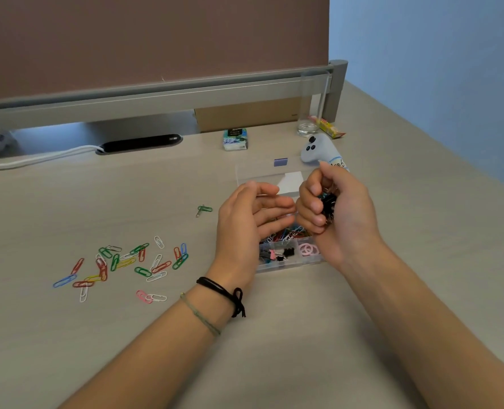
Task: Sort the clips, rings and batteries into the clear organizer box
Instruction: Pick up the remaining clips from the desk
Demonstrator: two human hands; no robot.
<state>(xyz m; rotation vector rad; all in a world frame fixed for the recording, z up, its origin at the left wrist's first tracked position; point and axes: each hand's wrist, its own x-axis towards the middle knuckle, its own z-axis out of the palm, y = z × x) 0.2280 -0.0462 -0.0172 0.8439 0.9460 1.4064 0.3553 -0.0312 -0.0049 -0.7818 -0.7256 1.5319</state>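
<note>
Head view: we note a beige desk (304,335) beneath a brown partition (156,36), blue wall (436,54) to the right. Our right hand (337,215) clenches black binder clips (329,203) above the clear organizer box (289,265); left hand (246,224) relaxed, holding nothing. Coloured paper clips (121,265) lie scattered on the desk well left of the box.

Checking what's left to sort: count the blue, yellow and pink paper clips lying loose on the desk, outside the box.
blue paper clips: 2
yellow paper clips: 2
pink paper clips: 1
Total: 5
</note>
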